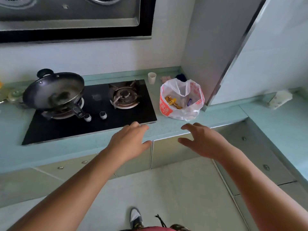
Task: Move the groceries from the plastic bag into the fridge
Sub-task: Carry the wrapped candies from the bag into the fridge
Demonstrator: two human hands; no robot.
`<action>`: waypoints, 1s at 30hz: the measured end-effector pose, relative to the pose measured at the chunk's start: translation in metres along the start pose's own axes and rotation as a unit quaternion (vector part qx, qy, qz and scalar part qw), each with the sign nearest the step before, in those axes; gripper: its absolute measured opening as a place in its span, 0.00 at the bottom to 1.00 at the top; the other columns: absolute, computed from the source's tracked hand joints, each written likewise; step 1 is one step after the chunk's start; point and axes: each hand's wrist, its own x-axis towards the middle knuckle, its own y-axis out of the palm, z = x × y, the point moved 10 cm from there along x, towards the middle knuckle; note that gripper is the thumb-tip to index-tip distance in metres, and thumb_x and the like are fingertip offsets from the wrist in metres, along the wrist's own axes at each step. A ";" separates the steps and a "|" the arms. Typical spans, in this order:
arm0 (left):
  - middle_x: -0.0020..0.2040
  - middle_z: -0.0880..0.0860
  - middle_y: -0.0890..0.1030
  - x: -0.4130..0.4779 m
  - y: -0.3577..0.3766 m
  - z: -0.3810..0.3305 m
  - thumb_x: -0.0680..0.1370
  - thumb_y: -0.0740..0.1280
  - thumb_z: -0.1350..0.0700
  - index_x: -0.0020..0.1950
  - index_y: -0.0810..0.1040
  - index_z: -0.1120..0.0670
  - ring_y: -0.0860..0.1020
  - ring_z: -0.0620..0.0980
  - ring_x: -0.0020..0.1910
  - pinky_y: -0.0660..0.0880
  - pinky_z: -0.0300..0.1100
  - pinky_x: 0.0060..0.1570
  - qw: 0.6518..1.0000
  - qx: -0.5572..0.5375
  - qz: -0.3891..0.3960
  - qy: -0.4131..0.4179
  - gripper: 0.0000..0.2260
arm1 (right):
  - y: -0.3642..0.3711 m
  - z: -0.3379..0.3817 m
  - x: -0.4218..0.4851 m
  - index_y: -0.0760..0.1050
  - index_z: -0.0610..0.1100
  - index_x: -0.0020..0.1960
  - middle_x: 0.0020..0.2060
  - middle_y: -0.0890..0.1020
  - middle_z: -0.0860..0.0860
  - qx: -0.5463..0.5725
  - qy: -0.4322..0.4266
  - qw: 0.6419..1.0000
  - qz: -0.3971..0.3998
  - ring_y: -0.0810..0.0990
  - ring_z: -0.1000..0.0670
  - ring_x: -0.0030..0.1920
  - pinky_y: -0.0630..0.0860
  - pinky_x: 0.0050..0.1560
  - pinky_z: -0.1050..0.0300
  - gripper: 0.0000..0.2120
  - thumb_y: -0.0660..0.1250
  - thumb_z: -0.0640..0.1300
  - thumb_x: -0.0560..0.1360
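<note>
A white and orange plastic bag (181,99) stands open on the pale green counter (168,129), right of the hob. Inside it I see yellow-wrapped groceries (172,102) and a small purple item (189,102). My left hand (131,140) hovers over the counter's front edge, fingers apart, holding nothing. My right hand (200,140) is level with it, a little to the right, also spread and empty. Both hands are below the bag, apart from it. No fridge is in view.
A black gas hob (93,124) takes up the left counter, with a dark wok (53,90) on its left burner. A white paper cup (152,78) stands behind the bag. A wall corner (233,64) juts out to the right. Cabinet doors (168,152) are below.
</note>
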 end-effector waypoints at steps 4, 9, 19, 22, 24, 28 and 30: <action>0.67 0.47 0.71 0.056 -0.002 -0.009 0.79 0.62 0.40 0.75 0.65 0.44 0.72 0.51 0.64 0.76 0.50 0.56 0.999 0.007 0.013 0.044 0.25 | 0.000 -0.019 0.027 0.68 0.54 0.71 0.59 0.78 0.50 0.026 0.030 0.999 -0.005 0.80 0.47 0.54 0.77 0.52 0.50 0.26 0.61 0.65 0.78; 0.64 0.47 0.73 0.128 0.005 -0.022 0.79 0.62 0.40 0.73 0.67 0.45 0.74 0.50 0.61 0.77 0.51 0.53 0.997 0.003 0.023 0.074 0.23 | -0.012 -0.060 0.072 0.69 0.54 0.71 0.57 0.78 0.51 0.038 0.064 0.997 -0.021 0.79 0.47 0.53 0.78 0.50 0.49 0.25 0.61 0.64 0.78; 0.61 0.47 0.75 0.289 0.032 -0.060 0.79 0.64 0.46 0.71 0.70 0.45 0.76 0.51 0.59 0.77 0.50 0.52 0.996 -0.031 0.025 0.078 0.20 | -0.021 -0.143 0.231 0.71 0.50 0.70 0.58 0.79 0.48 0.026 0.015 0.999 -0.018 0.80 0.44 0.53 0.76 0.46 0.52 0.22 0.62 0.59 0.80; 0.58 0.48 0.75 0.336 0.053 -0.069 0.79 0.64 0.48 0.67 0.73 0.48 0.76 0.50 0.57 0.77 0.51 0.50 0.996 -0.025 0.053 0.064 0.17 | -0.010 -0.169 0.277 0.72 0.47 0.68 0.56 0.79 0.46 0.023 0.003 1.000 0.020 0.79 0.43 0.52 0.74 0.46 0.53 0.21 0.62 0.57 0.80; 0.58 0.49 0.74 0.364 0.067 -0.073 0.78 0.64 0.49 0.64 0.74 0.50 0.76 0.51 0.56 0.78 0.52 0.50 0.996 -0.019 0.071 0.055 0.15 | 0.003 -0.183 0.304 0.72 0.46 0.67 0.57 0.78 0.45 0.029 0.003 0.998 0.058 0.79 0.42 0.55 0.76 0.50 0.50 0.19 0.61 0.54 0.81; 0.61 0.51 0.73 0.406 0.097 -0.068 0.78 0.64 0.51 0.66 0.74 0.51 0.75 0.53 0.59 0.78 0.53 0.51 0.993 -0.003 0.112 0.029 0.17 | 0.026 -0.194 0.345 0.75 0.41 0.61 0.53 0.81 0.42 0.016 -0.026 0.995 0.093 0.83 0.42 0.51 0.79 0.48 0.51 0.12 0.59 0.40 0.80; 0.64 0.52 0.71 0.419 0.116 -0.064 0.78 0.64 0.53 0.67 0.74 0.52 0.73 0.55 0.61 0.78 0.54 0.52 0.989 0.016 0.144 0.023 0.17 | 0.032 -0.196 0.358 0.76 0.39 0.60 0.52 0.81 0.42 0.032 -0.024 0.992 0.117 0.83 0.41 0.50 0.81 0.50 0.49 0.13 0.59 0.34 0.78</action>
